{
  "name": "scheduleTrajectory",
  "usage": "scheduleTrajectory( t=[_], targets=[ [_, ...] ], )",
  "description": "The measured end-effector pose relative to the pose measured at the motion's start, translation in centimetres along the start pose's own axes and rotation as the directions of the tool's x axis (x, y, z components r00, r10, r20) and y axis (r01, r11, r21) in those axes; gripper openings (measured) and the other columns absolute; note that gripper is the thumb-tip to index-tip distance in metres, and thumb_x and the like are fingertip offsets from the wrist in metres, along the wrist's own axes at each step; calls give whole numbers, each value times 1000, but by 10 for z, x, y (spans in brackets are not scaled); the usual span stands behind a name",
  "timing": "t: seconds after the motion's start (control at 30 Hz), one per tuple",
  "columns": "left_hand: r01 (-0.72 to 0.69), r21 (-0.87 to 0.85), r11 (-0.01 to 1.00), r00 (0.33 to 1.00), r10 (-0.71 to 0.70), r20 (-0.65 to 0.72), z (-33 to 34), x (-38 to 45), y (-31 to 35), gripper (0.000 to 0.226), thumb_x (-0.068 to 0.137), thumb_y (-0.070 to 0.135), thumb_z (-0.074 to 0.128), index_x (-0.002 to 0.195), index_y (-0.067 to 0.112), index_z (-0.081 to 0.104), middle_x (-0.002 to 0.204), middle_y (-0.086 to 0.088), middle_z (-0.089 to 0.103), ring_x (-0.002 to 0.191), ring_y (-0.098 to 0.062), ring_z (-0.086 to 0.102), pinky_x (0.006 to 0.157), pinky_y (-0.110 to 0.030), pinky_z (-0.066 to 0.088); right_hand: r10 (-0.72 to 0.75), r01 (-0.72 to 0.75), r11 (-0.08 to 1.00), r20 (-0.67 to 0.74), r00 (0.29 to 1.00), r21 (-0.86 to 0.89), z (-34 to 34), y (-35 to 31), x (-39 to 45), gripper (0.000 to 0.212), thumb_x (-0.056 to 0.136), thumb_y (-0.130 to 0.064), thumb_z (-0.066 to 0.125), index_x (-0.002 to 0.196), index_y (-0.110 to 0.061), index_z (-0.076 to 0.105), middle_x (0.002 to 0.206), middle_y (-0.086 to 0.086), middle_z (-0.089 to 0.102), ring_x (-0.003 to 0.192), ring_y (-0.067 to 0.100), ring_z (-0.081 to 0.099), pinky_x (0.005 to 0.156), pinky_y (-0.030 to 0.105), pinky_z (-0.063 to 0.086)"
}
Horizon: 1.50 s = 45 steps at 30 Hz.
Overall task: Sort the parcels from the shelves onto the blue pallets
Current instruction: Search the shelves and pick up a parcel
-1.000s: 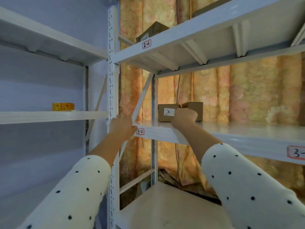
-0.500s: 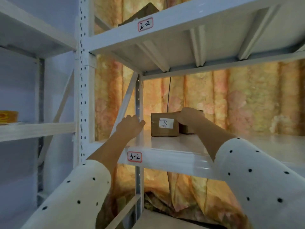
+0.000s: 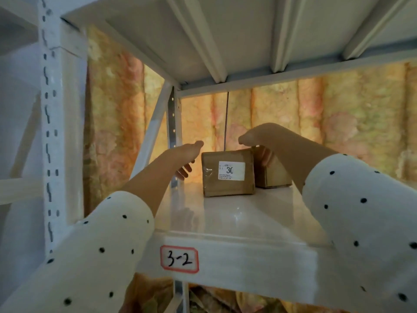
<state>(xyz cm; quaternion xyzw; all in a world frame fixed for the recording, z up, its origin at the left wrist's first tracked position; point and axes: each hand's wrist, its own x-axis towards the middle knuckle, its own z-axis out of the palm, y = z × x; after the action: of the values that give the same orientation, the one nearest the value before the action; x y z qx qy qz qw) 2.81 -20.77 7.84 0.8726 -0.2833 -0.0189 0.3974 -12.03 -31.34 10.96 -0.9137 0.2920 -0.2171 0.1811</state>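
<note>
Front parcel: I see a brown parcel [image 3: 228,175] standing at the back of the white shelf [image 3: 237,220], its labelled face turned toward me; the white label [image 3: 231,170] reads "30". Its long side runs left to right, parallel to the shelf's front edge.
Second parcel: another brown parcel [image 3: 274,176] sits just behind and to the right of the first, touching or nearly touching it; I cannot tell which.
Count: two parcels, two hands, one shelf tag.
Left hand: my left hand [image 3: 184,160] hangs open just left of the front parcel, fingers spread, not touching it.
Right hand: my right hand [image 3: 259,143] arches over the top right corner of the front parcel, fingers curled down into the gap between the two parcels; I cannot tell whether it grips anything.
Sleeves: both are white with black dots.
Shelf: glossy white metal, with a red-bordered tag [image 3: 179,259] marked "3-2" on its front edge and another shelf close above.
Room: a perforated white upright [image 3: 50,132] at left, a yellow-pink patterned curtain [image 3: 338,123] behind the rack.
</note>
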Motion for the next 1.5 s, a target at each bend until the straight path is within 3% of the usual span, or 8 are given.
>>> scheduleTrajectory(
  t=[0.17, 0.37, 0.47, 0.53, 0.77, 0.9, 1.27, 1.5],
  targets=[
    [107, -68, 992, 950, -81, 300, -4, 19, 1, 77, 86, 67, 45, 129, 3, 46, 120, -22, 56, 108, -42, 58, 83, -52, 54, 251, -289, 949, 256, 934, 124, 2, -11, 33, 65, 98, -41, 43, 145, 2, 31, 122, 27, 53, 105, 42, 57, 84, 51, 52],
    [91, -106, 990, 870, -27, 491, -5, 35, -13, 84, 84, 69, 43, 133, 0, 45, 127, -24, 54, 116, -41, 55, 95, -51, 49, 229, -214, 967, 105, 968, -141, 17, -24, 49, 33, 99, -33, 45, 102, -2, 57, 82, 10, 56, 82, 20, 61, 82, 30, 49],
    [90, -220, 971, 860, 36, 509, -1, 32, -15, 78, 89, 64, 40, 133, -1, 39, 118, -27, 54, 100, -39, 60, 71, -41, 57, 209, -198, 969, 62, 976, -150, 23, -29, 47, 33, 100, -29, 43, 75, -10, 52, 73, 5, 53, 63, 13, 51, 62, 25, 41],
    [108, -291, 950, 864, 55, 501, 2, 26, -16, 65, 90, 60, 42, 122, 3, 41, 103, -23, 54, 84, -35, 59, 60, -39, 57, 237, -229, 967, 73, 969, -110, 27, -31, 42, 36, 101, -32, 41, 76, -10, 53, 73, 6, 55, 63, 14, 52, 62, 26, 42],
    [136, -480, 867, 878, 119, 464, 3, 15, -19, 75, 79, 64, 56, 136, 18, 38, 121, -20, 49, 107, -41, 54, 91, -56, 48, 298, -266, 928, -94, 950, 259, 43, -10, 37, 45, 90, -50, 52, 104, -8, 60, 97, 15, 66, 87, 30, 66, 74, 36, 53],
    [89, -570, 817, 895, 186, 406, -2, 7, -22, 47, 85, 54, 56, 114, 18, 46, 93, -12, 54, 85, -30, 54, 98, -55, 42, 242, -144, 891, -181, 953, 430, 53, -13, 16, 52, 92, -49, 52, 127, -11, 50, 104, 10, 62, 81, 22, 61, 59, 29, 51],
    [-150, -736, 660, 904, 393, 169, -33, -47, -24, 53, 86, 41, 63, 134, 31, 41, 94, 2, 62, 86, -19, 58, 70, -36, 48, 52, 171, 774, -332, 942, 609, 40, -27, -68, 51, 90, -42, 60, 137, -32, 42, 97, -2, 64, 77, 10, 65, 61, 25, 54],
    [-276, -835, 476, 848, 529, 21, -47, -124, -41, 62, 85, 34, 67, 139, 37, 38, 112, 3, 66, 99, -17, 63, 75, -37, 53, -134, 324, 703, -329, 935, 633, 29, -34, -156, 59, 85, -44, 63, 136, -56, 34, 115, -6, 66, 97, 14, 68, 82, 33, 55]
  ],
)
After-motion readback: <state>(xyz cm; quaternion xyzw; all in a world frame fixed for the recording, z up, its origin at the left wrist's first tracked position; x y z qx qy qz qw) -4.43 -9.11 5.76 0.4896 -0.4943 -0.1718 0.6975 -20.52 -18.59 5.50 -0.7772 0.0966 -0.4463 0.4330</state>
